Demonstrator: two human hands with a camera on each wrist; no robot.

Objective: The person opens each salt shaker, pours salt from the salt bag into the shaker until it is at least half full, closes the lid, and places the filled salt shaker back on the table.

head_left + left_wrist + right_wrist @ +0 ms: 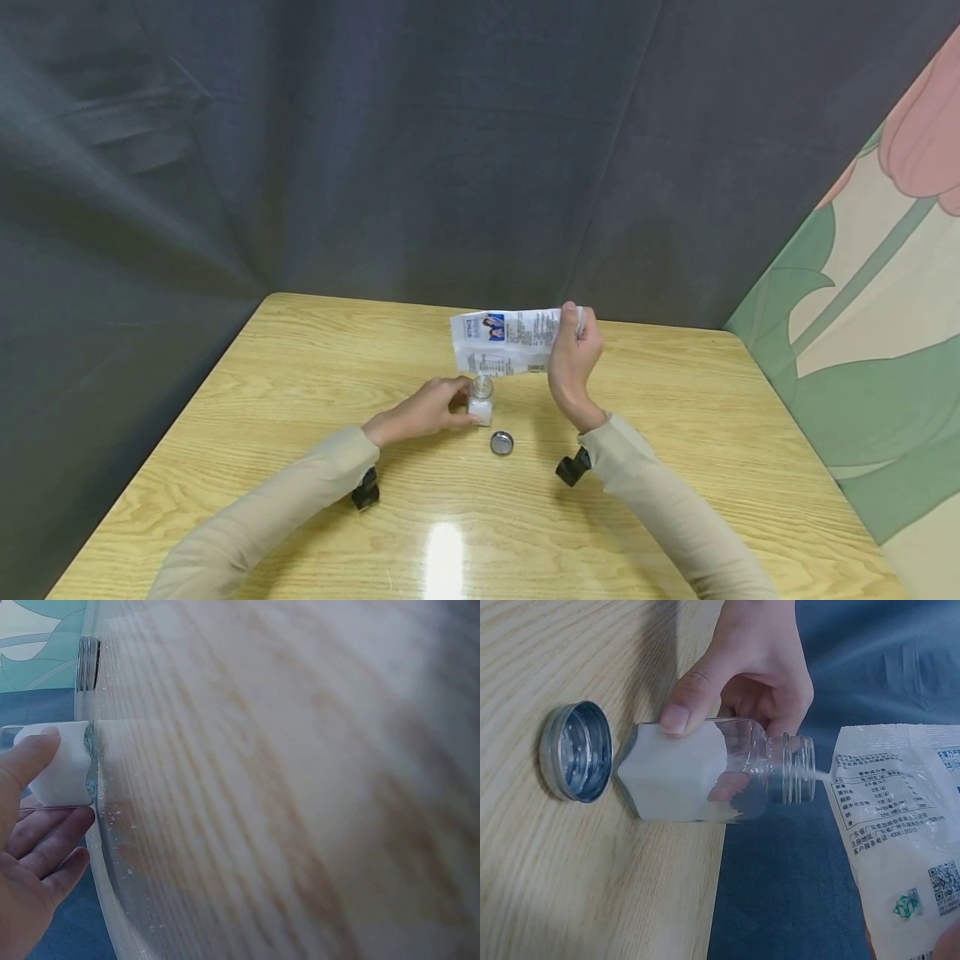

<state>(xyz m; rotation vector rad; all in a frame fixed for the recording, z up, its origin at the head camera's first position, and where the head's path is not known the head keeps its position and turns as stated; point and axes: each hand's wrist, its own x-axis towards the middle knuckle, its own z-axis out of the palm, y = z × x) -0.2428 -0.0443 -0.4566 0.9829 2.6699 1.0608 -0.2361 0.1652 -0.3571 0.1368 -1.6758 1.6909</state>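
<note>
A clear glass shaker jar (481, 410) stands upright on the table, filled more than halfway with white grains, its mouth uncovered. My left hand (429, 408) holds it by the sides, the thumb on one face (64, 769) in the left wrist view. Above and beyond the jar, my right hand (576, 357) grips the end of a white printed salt bag (528, 329). The bag's corner tilts down over the jar, and a thin white stream (821, 776) runs from it into the mouth. Beside the jar lies its metal lid (577, 754), with holes through it and the hollow side up.
The wooden table (337, 350) carries a few scattered white grains near the jar, visible in the left wrist view. A dark curtain (465, 150) hangs behind the table, and a wall with painted flowers (885, 317) stands on the right.
</note>
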